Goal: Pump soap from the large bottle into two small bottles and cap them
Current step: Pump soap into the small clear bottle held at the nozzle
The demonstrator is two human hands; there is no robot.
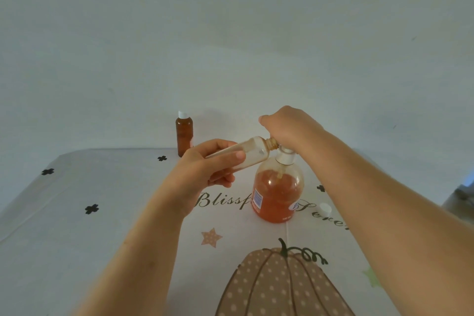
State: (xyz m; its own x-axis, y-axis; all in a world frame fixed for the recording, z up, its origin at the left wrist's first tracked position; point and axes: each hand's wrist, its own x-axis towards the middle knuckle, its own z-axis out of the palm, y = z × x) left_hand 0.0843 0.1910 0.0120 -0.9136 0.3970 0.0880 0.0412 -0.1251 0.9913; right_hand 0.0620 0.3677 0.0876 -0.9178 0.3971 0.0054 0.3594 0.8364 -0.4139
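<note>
The large clear bottle [278,191] of orange soap stands upright on the table, roughly half full. My right hand [287,127] covers its white pump head from above. A small clear bottle [252,152], uncapped and tilted almost sideways, is gripped by my left hand [207,169], and its open neck touches the pump under my right hand. Another small bottle [184,133], filled with brown-orange soap and topped with a white cap, stands upright at the table's far edge. A loose white cap [324,209] lies right of the large bottle.
The table [102,226] wears a pale cloth printed with a dotted pumpkin, stars, black flowers and script lettering. A plain pale wall rises right behind the far edge. A dark object shows at the right frame edge.
</note>
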